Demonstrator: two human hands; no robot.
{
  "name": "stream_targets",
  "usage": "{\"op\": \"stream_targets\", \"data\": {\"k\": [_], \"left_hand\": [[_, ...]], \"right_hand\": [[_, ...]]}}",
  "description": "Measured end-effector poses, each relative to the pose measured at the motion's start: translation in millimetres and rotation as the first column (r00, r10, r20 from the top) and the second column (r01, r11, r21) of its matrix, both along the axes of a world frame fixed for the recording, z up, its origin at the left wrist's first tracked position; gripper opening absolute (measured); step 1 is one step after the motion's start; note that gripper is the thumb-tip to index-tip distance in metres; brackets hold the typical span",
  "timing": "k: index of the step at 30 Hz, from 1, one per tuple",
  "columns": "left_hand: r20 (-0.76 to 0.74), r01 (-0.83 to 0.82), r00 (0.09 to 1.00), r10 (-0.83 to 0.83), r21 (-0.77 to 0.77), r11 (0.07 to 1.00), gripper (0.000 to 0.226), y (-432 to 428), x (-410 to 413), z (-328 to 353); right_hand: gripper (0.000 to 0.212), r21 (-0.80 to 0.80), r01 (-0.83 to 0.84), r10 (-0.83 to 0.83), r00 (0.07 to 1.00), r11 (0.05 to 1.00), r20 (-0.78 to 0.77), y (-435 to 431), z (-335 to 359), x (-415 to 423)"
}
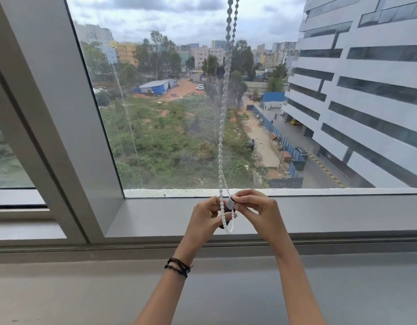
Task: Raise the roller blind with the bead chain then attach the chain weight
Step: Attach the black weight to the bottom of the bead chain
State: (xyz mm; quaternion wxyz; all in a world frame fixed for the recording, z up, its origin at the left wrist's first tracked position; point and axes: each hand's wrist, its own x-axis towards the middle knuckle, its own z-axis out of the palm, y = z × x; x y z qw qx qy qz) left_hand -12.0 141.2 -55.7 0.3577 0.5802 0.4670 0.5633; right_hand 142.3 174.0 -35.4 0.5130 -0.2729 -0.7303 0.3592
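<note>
Both hands are up in front of the window sill (156,219), working close together at the bottom of the bead chain (222,141). The chain hangs in two strands from above the top of the view down past the glass, and its loop ends just below the fingers. The left hand (206,218), with dark cord bracelets (179,267) on its wrist, has its fingers curled in and pinches the strands just above that loop. I'd say this is to steady them and keep the loop slack. The right hand (255,206) grips the chain weight (231,203), a small white cylinder, between thumb and fingertips, and holds it right against the strands. That looks like lining it up for the chain to go in, though I cannot tell whether any bead is seated yet. No blind fabric crosses the pane, so the blind seems to be already raised and only fitting the weight is left. The beads are small and slippery, so a loose pinch could let the loop swing away.
</note>
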Motion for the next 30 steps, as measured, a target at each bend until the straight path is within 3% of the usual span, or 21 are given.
{"op": "stream_targets", "data": {"k": [8, 12, 18, 22, 30], "left_hand": [[-0.119, -0.108, 0.987, 0.112, 0.037, 0.993, 0.014, -1, 3, -7], [-0.102, -0.068, 0.992, 0.070, 0.025, 0.997, 0.014, -2, 2, -9], [-0.104, -0.004, 0.995, -0.001, -0.046, 0.999, 0.019, -5, -2, -14], [-0.093, -0.016, 0.996, 0.009, -0.072, 0.997, 0.024, -8, -2, -22], [-0.068, 0.016, 0.997, -0.025, -0.128, 0.992, 0.015, -13, -2, -36]], "right_hand": [[0.017, 0.018, 0.027, -0.028, 0.999, 0.999, 0.036, 1, -3, 0], [0.020, 0.062, 0.053, -0.057, 0.996, 0.997, 0.072, 1, -5, 2], [0.029, -0.066, 0.049, -0.044, 0.996, 0.997, 0.074, -8, -18, 2], [0.036, -0.045, 0.063, -0.058, 0.992, 0.997, 0.116, -15, -21, -2], [0.040, -0.126, 0.067, -0.061, 0.997, 0.990, 0.050, -25, -34, -2]]}}
